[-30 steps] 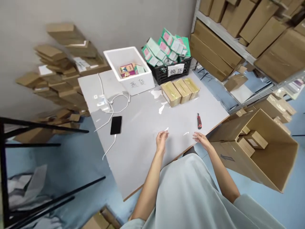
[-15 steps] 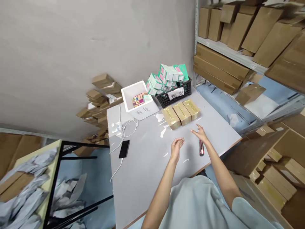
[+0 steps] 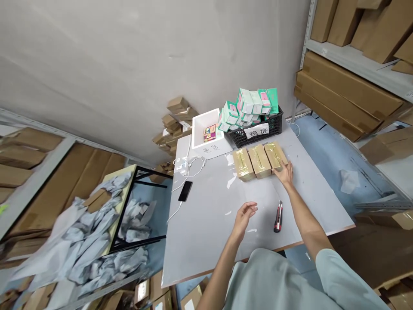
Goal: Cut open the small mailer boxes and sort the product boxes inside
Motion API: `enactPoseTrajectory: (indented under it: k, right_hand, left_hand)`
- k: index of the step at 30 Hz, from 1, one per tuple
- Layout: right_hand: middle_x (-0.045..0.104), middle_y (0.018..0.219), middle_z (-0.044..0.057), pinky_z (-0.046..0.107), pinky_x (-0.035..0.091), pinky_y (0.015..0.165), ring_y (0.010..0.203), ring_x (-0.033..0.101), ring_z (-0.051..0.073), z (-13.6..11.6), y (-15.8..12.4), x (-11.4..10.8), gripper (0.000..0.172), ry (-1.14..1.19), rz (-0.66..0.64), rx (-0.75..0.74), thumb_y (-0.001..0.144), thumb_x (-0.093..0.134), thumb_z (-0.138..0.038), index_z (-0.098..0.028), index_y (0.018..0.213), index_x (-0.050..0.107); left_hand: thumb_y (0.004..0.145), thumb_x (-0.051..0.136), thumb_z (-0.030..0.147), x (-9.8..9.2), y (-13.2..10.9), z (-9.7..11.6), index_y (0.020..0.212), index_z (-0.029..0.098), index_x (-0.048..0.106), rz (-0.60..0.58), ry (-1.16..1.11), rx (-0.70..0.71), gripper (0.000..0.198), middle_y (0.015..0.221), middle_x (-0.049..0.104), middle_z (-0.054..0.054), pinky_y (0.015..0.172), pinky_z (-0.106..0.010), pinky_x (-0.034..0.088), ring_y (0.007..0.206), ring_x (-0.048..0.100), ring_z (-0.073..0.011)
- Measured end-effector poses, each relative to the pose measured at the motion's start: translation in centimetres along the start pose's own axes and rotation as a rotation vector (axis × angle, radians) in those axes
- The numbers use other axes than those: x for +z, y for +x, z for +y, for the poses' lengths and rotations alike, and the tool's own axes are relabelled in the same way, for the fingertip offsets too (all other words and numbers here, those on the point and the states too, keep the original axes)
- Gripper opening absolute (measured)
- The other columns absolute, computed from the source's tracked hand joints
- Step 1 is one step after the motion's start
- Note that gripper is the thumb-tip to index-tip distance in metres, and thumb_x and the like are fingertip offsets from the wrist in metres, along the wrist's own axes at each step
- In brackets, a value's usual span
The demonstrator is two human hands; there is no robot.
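Three taped cardboard boxes stand side by side on the table: a left box (image 3: 244, 165), a middle box (image 3: 260, 161) and a right box (image 3: 274, 155). My right hand (image 3: 285, 173) is on the near end of the right box, thumb at its left corner and fingers over the right side. Over the table, nearer my body, my left hand (image 3: 245, 215) hovers with loosely bent fingers and nothing in them. Between my forearms lies a red and black utility knife (image 3: 278, 217).
Behind the boxes a black crate (image 3: 238, 140) holds green-and-white cartons (image 3: 247, 105), beside a white foam box (image 3: 211, 150). A phone (image 3: 185, 191) on a white cable and a power strip (image 3: 182, 165) lie at the left of the table (image 3: 200, 232). Shelving (image 3: 355, 64) stands on the right.
My right hand has reached forward and taken hold of the right box's near end. My left hand stays over the table, empty. The view has swung left, shifting everything rightward.
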State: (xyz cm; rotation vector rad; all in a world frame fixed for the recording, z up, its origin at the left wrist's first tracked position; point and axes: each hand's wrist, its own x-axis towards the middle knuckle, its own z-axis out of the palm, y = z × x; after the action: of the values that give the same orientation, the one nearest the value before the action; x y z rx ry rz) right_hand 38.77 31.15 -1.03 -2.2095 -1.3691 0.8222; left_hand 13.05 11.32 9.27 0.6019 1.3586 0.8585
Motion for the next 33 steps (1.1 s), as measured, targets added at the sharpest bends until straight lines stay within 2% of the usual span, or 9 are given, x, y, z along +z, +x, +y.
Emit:
enactPoseTrajectory:
  k: [6, 11, 14, 17, 19, 23, 26, 30, 33]
  right_hand:
    - [0.03, 0.182, 0.029, 0.056, 0.039, 0.129, 0.166, 0.037, 0.045, -1.1, 0.4, -0.3, 0.081, -0.017, 0.074, 0.04, 0.095, 0.081, -0.045, -0.02, 0.169, 0.059]
    - [0.044, 0.171, 0.025, 0.051, 0.046, 0.126, 0.151, 0.056, 0.042, -1.3, -0.5, -3.1, 0.083, 0.04, 0.135, 0.088, 0.088, 0.082, -0.045, -0.02, 0.164, 0.062]
    - [0.049, 0.168, 0.023, 0.053, 0.048, 0.126, 0.151, 0.056, 0.042, 0.6, -4.0, -4.9, 0.082, 0.038, 0.287, 0.074, 0.084, 0.081, -0.047, -0.02, 0.161, 0.065]
    - [0.055, 0.162, 0.023, 0.056, 0.051, 0.126, 0.149, 0.059, 0.042, 3.8, -10.1, -6.3, 0.08, 0.051, 0.404, 0.047, 0.083, 0.081, -0.05, -0.02, 0.156, 0.07]
    - [0.058, 0.157, 0.022, 0.056, 0.059, 0.12, 0.146, 0.062, 0.042, 5.9, -14.9, -6.7, 0.08, 0.12, 0.395, 0.013, 0.083, 0.081, -0.056, -0.021, 0.154, 0.071]
    - [0.053, 0.161, 0.02, 0.051, 0.072, 0.104, 0.146, 0.064, 0.041, 7.9, -22.9, -5.8, 0.084, 0.363, 0.18, -0.044, 0.078, 0.086, -0.062, -0.022, 0.151, 0.075]
    - [0.053, 0.164, 0.019, 0.052, 0.072, 0.106, 0.154, 0.058, 0.042, 6.7, -26.4, -3.5, 0.082, 0.428, -0.077, -0.061, 0.071, 0.094, -0.057, -0.025, 0.145, 0.079]
    - [0.05, 0.17, 0.015, 0.05, 0.068, 0.113, 0.159, 0.054, 0.04, 3.7, -28.2, 0.9, 0.088, 0.464, -0.438, -0.054, 0.065, 0.1, -0.056, -0.026, 0.145, 0.08]
    - [0.048, 0.175, 0.015, 0.049, 0.063, 0.119, 0.162, 0.05, 0.039, 1.5, -27.7, 4.7, 0.095, 0.484, -0.637, -0.046, 0.063, 0.103, -0.055, -0.025, 0.149, 0.077]
  left_hand:
    - [0.072, 0.097, 0.066, -0.5, -0.1, -1.2, 0.106, 0.024, 0.085, 0.011, 0.022, -0.037, 0.054, 0.134, 0.082, -0.017, 0.119, -0.054, 0.053, 0.125, 0.079, -0.0374]
    - [0.074, 0.096, 0.06, 0.3, 0.2, -1.8, 0.105, 0.025, 0.086, -0.06, 0.006, -0.024, 0.048, 0.132, 0.082, -0.017, 0.118, -0.054, 0.054, 0.123, 0.08, -0.0378]
    - [0.073, 0.097, 0.058, -0.3, 0.2, -2.3, 0.106, 0.025, 0.087, -0.087, -0.017, -0.028, 0.048, 0.132, 0.082, -0.017, 0.119, -0.055, 0.054, 0.122, 0.081, -0.0366]
    - [0.07, 0.098, 0.058, -2.2, 0.3, -3.1, 0.106, 0.025, 0.088, -0.069, -0.053, -0.047, 0.051, 0.132, 0.083, -0.017, 0.119, -0.056, 0.054, 0.12, 0.081, -0.0367]
    - [0.066, 0.099, 0.059, -4.1, 0.6, -3.9, 0.105, 0.024, 0.088, -0.033, -0.072, -0.056, 0.054, 0.13, 0.083, -0.018, 0.118, -0.057, 0.054, 0.118, 0.081, -0.0369]
    - [0.057, 0.102, 0.06, -8.5, 1.7, -5.5, 0.102, 0.023, 0.086, 0.117, -0.088, -0.079, 0.06, 0.125, 0.084, -0.017, 0.114, -0.055, 0.056, 0.113, 0.079, -0.0348]
    - [0.066, 0.098, 0.056, -11.7, 2.4, -6.7, 0.103, 0.024, 0.083, 0.284, -0.08, -0.073, 0.051, 0.128, 0.083, -0.015, 0.114, -0.051, 0.054, 0.121, 0.075, -0.0327]
    - [0.085, 0.088, 0.054, -15.8, 1.8, -9.0, 0.1, 0.021, 0.08, 0.323, -0.135, -0.077, 0.038, 0.117, 0.083, -0.015, 0.112, -0.047, 0.054, 0.116, 0.076, -0.0302]
    - [0.088, 0.085, 0.058, -18.8, 0.1, -11.2, 0.096, 0.02, 0.077, 0.384, -0.209, -0.034, 0.04, 0.101, 0.083, -0.013, 0.104, -0.044, 0.058, 0.104, 0.076, -0.0292]
